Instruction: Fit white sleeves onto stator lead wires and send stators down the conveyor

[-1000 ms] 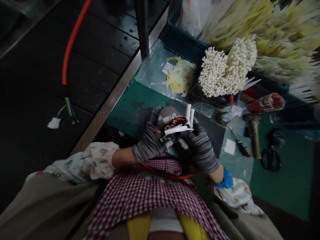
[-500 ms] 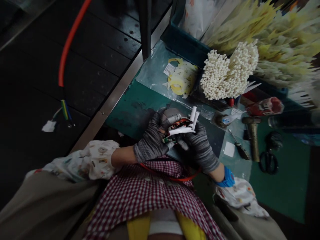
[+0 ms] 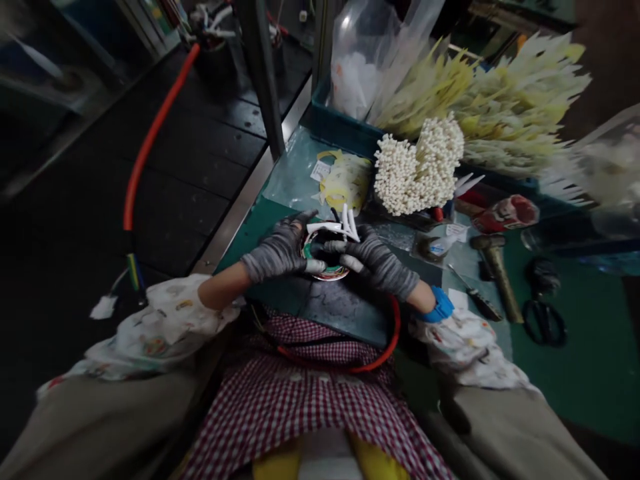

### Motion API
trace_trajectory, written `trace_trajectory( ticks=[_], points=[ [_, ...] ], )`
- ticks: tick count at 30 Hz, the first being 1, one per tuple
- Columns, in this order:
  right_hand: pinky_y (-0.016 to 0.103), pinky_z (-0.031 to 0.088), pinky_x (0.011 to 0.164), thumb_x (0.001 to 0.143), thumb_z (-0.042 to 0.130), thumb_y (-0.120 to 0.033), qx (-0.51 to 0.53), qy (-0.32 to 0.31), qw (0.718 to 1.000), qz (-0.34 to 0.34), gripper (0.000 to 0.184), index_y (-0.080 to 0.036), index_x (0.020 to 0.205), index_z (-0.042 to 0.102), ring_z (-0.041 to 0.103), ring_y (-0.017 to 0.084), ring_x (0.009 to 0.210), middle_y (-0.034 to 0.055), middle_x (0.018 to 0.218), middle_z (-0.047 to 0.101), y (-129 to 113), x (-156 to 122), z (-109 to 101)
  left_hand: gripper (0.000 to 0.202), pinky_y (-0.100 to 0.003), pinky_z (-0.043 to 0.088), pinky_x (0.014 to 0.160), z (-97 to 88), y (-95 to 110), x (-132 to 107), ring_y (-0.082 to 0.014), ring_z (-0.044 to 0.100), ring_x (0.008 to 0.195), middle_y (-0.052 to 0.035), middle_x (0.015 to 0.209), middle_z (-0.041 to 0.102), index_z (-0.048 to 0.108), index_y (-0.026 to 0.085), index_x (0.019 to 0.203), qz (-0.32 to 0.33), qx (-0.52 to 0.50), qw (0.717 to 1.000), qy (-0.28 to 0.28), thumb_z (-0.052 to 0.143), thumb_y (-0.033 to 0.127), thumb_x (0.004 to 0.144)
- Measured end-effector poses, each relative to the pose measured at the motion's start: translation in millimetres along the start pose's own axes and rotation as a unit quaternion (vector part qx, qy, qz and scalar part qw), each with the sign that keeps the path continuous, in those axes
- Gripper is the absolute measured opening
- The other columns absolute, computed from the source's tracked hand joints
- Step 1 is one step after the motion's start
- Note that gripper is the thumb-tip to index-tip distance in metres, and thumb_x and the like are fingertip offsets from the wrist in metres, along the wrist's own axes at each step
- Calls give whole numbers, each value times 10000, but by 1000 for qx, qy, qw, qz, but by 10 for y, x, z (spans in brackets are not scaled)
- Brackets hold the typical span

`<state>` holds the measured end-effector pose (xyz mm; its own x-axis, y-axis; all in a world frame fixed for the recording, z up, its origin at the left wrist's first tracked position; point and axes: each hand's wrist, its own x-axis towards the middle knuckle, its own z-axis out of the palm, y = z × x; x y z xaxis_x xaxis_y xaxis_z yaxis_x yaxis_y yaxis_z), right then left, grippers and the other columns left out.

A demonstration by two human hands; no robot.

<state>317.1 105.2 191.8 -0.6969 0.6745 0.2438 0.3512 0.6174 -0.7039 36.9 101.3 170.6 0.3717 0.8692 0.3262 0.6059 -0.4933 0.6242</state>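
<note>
Between my two gloved hands is a ring-shaped motor stator [image 3: 332, 274], its round opening facing up toward me. Green and reddish windings show inside the rim. White sleeved leads [image 3: 350, 223] stick up from its far side, with a short black one beside them. My left hand [image 3: 283, 252], in a grey glove with pale fingertips, grips the left side of the ring. On the opposite side, my right hand [image 3: 380, 261] has its fingers closed around the rim, some of them reaching over the opening. The fingers partly hide the ring's sides.
Right of my hands lie a hammer [image 3: 499, 279], a brush [image 3: 475, 293] and black scissors [image 3: 545, 320] on the green mat. Behind stand bundled white sleeves [image 3: 420, 167], yellowish strips [image 3: 520, 107] and a red can [image 3: 507, 213]. A red cable [image 3: 155, 140] hangs at left.
The stator was tilted on edge and is now turned so its opening faces up. My hands have shifted to its left and right sides. The camera view has moved too.
</note>
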Motion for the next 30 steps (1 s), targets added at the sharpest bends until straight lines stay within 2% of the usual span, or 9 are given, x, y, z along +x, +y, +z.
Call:
trace_trajectory(
  ticks=[2, 6, 9, 11, 13, 17, 22, 27, 30],
  points=[
    [600, 604, 1152, 1172, 517, -453, -7, 39, 999, 11, 381, -348, 1376, 822, 699, 342, 1271, 92, 1424, 768, 91, -41, 77, 854, -638, 619, 1174, -67, 88, -58, -431, 707, 1359, -196, 1527, 715, 633, 158, 1547, 13, 59, 998, 11, 935, 574, 865],
    [513, 650, 1073, 1185, 530, -439, -14, 150, 988, 44, 319, -325, 1327, 792, 728, 295, 1144, 85, 1222, 792, 150, -170, 320, 198, -553, 689, 900, -178, 430, -82, -385, 805, 1104, -112, 1185, 853, 803, 243, 1161, 158, 167, 969, -92, 654, 195, 1040],
    [515, 639, 1104, 1175, 558, -408, -32, 179, 982, 40, 270, -312, 1321, 764, 714, 302, 1228, 93, 1240, 778, 99, -241, 379, 158, -544, 686, 775, -204, 624, -83, -391, 818, 926, -139, 994, 844, 802, 196, 1027, 206, 222, 942, -143, 645, 217, 1028],
    [521, 631, 1117, 1155, 593, -369, -32, 196, 979, 40, 219, -310, 1286, 759, 701, 307, 1281, 96, 1278, 761, 54, -299, 319, 196, -546, 692, 766, -172, 683, -171, -404, 826, 935, -164, 1033, 856, 816, 172, 1100, 216, 265, 930, -134, 675, 294, 1041],
    [527, 626, 1114, 1122, 638, -334, -44, 247, 967, 52, 154, -320, 1220, 756, 701, 302, 1280, 80, 1299, 749, 36, -384, 188, 273, -494, 695, 758, -124, 691, -318, -391, 842, 997, -186, 1149, 870, 821, 148, 1232, 228, 319, 914, -100, 654, 185, 1019],
    [550, 604, 1084, 1050, 696, -287, -150, 393, 902, 94, 115, -330, 1135, 760, 709, 296, 1154, 52, 1206, 733, 168, -566, -208, 467, -425, 685, 846, -118, 589, -509, -340, 841, 1123, -206, 1347, 834, 780, 113, 1399, 252, 344, 902, -66, 587, 45, 979],
    [671, 493, 1164, 899, 835, -320, -323, 419, 833, 159, 160, -299, 1047, 775, 629, 391, 1246, 115, 1281, 747, 492, -522, -581, 402, -394, 643, 939, -134, 339, -459, -251, 830, 1071, -38, 1181, 891, 814, 268, 1244, 276, 276, 920, -28, 603, 32, 996],
    [777, 370, 1221, 881, 838, -261, -358, 394, 809, 248, 181, -263, 1050, 770, 548, 462, 1410, 152, 1437, 734, 658, -317, -644, 355, -560, 411, 1318, 147, 372, -622, -282, 774, 1267, -56, 1295, 865, 738, 279, 1295, 154, 223, 960, 64, 563, 128, 1026],
    [760, 386, 1223, 896, 819, -267, -351, 406, 812, 228, 112, -265, 988, 756, 564, 444, 1389, 141, 1382, 750, 690, -332, -662, 255, -694, 353, 1332, 296, 459, -629, -353, 751, 1325, -127, 1348, 839, 688, 263, 1288, 118, 236, 959, 101, 589, 274, 1053]
  ],
)
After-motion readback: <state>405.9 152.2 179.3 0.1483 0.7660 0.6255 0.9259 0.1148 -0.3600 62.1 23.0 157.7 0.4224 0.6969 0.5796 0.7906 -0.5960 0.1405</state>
